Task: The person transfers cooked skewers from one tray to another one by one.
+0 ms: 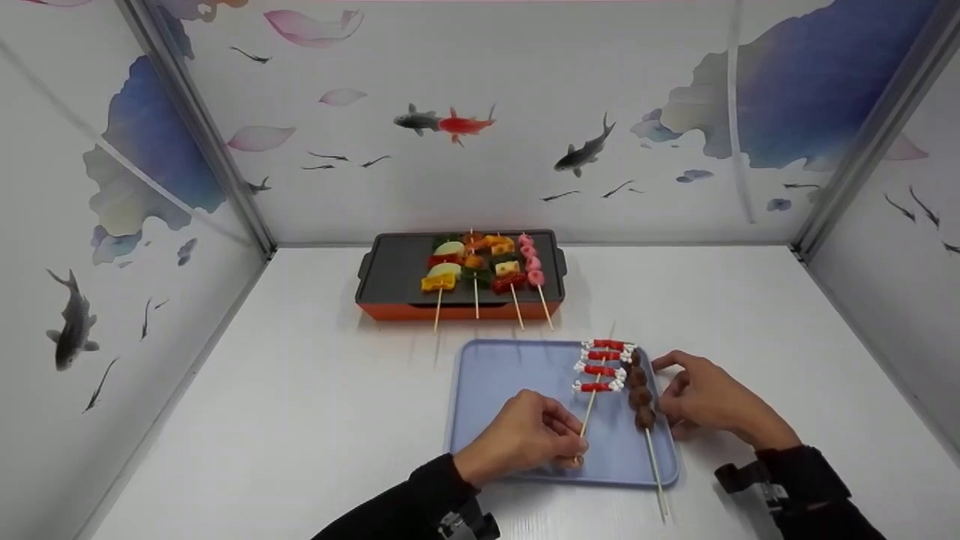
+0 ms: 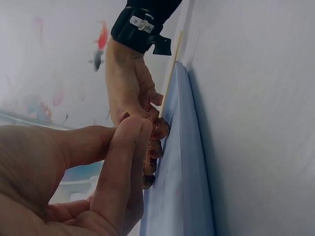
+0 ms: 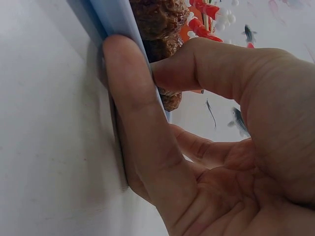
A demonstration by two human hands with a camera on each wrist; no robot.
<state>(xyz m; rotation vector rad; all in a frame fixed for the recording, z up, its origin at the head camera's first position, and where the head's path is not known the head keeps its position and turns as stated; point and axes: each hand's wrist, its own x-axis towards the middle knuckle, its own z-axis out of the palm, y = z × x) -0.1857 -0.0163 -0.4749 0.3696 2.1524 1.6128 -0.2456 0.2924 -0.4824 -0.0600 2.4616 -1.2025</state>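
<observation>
In the head view my left hand [image 1: 525, 435] pinches the wooden stick of a skewer with red-and-white pieces [image 1: 602, 370], held over the blue tray [image 1: 499, 382]. My right hand [image 1: 709, 397] grips the tray's right rim. The right wrist view shows its thumb [image 3: 174, 73] on the inner side and a finger [image 3: 135, 93] along the outside. Just inside that rim lies a skewer of brown meatballs [image 1: 639, 396], its stick jutting past the tray's near edge. From the left wrist, the meatballs [image 2: 155, 147] appear beyond my pinching fingers.
Behind the tray stands a grill [image 1: 390, 266] with a dark plate and orange-red base. Several skewers lie on its right part, with vegetable-like pieces [image 1: 476, 262] and pink pieces [image 1: 530, 259]; their sticks point toward me. Printed panels [image 1: 510, 187] enclose the white table [image 1: 300, 390] at the back and sides.
</observation>
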